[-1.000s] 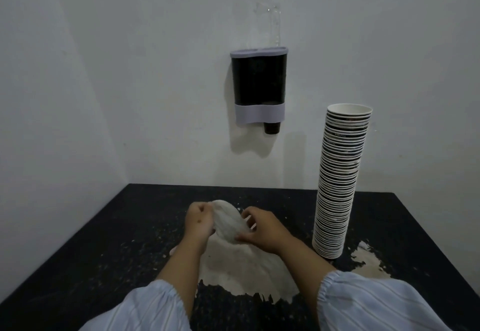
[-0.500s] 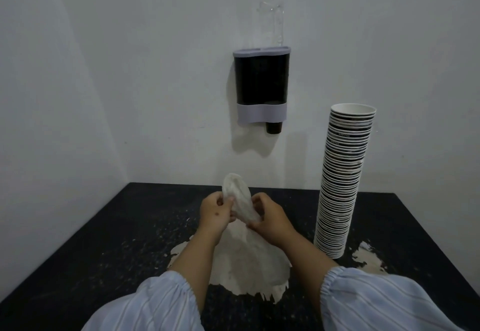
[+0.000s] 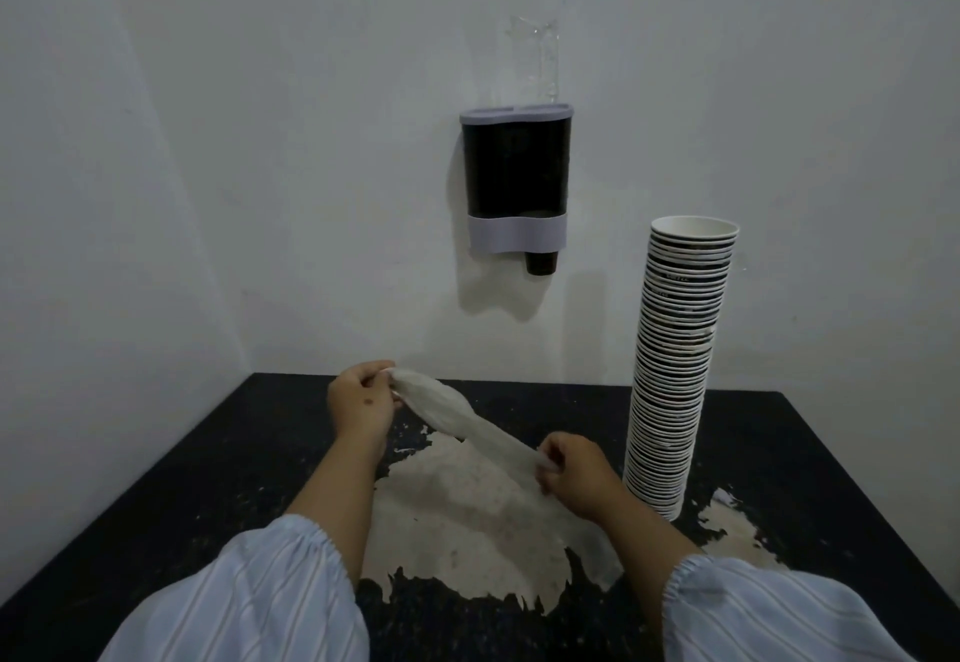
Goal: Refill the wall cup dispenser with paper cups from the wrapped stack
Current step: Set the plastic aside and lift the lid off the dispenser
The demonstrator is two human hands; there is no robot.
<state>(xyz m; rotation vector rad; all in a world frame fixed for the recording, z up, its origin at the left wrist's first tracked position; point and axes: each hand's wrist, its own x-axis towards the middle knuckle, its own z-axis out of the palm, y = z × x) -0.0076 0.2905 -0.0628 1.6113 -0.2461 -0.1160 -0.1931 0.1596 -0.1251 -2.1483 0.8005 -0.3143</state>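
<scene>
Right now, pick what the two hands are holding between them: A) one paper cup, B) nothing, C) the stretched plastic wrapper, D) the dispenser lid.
C: the left hand and right hand each pinch an end of the plastic wrapper, pulled taut above the table.

dispenser (image 3: 517,183): black body, grey lid and band, wall-mounted, one dark cup bottom showing below | cup stack (image 3: 675,365): tall, unwrapped, upright on surface (image 3: 156,479), right of dispenser, rims up | wrapper (image 3: 457,414): pale, stretched taut between both hands above surface
</scene>
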